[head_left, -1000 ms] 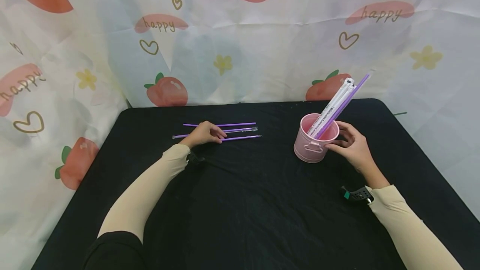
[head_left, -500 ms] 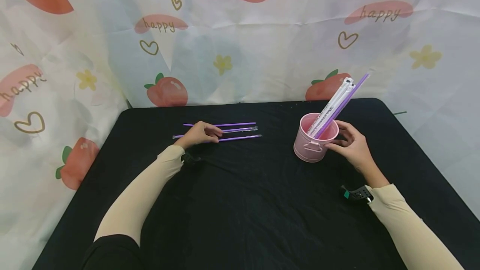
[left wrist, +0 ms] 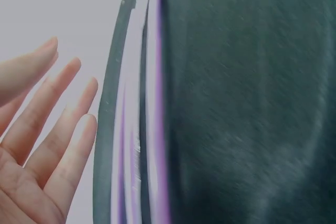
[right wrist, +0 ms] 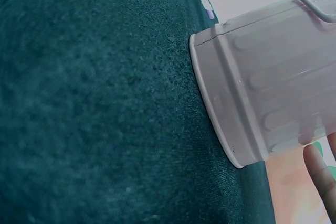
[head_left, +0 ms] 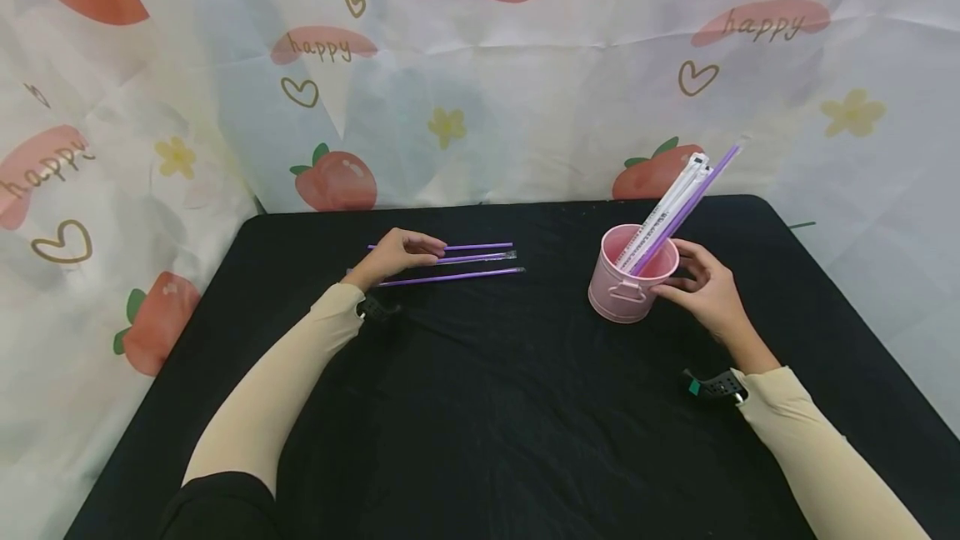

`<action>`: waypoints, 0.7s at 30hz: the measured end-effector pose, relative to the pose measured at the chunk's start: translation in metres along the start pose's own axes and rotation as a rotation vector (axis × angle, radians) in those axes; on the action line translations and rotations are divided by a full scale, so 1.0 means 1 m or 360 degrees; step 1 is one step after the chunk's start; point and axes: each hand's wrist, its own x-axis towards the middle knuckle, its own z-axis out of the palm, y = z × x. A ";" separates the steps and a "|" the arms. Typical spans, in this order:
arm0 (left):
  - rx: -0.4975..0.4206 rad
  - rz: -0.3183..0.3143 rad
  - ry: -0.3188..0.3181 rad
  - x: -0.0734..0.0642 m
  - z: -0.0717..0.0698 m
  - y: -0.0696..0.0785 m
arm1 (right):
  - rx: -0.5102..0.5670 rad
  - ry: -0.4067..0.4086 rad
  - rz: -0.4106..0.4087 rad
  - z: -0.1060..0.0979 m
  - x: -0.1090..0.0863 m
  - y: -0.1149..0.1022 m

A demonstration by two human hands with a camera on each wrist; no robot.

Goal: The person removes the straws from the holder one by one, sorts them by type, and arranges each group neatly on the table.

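Observation:
Three thin purple drinking straws (head_left: 465, 277) lie side by side on the black cloth, at least one in clear film. Over their left ends hovers my left hand (head_left: 397, 257), fingers extended and loosely spread, holding nothing; in the left wrist view those fingers (left wrist: 68, 166) are apart from the straws. My right hand (head_left: 708, 294) holds the side of a small pink metal bucket (head_left: 617, 294), thumb near its handle and fingers round the far side. The bucket stands upright. White paper-wrapped straws (head_left: 660, 211) and a purple straw (head_left: 693, 202) lean in it toward the right.
Black cloth covers the table (head_left: 510, 407). Behind it and on the left hangs a pale curtain (head_left: 525, 123) printed with peaches, hearts and flowers. A dark strap (head_left: 716, 387) sits at my right wrist.
My left hand has drawn back left and up from the front straw, uncovering more of it. The right hand and bucket have stayed in place.

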 end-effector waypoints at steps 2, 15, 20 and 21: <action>-0.0019 0.0012 0.0005 0.001 0.000 0.005 | 0.0003 0.0001 0.0001 0.000 0.000 0.000; -0.0178 0.0112 0.0018 0.013 0.002 0.043 | -0.0004 0.0002 0.0003 0.000 0.000 0.002; -0.0200 0.0161 0.0026 0.019 0.006 0.057 | -0.0019 0.0002 0.0000 -0.001 0.000 0.002; -0.0205 0.0171 0.0030 0.020 0.008 0.060 | -0.0020 0.0001 -0.0002 -0.001 0.000 0.002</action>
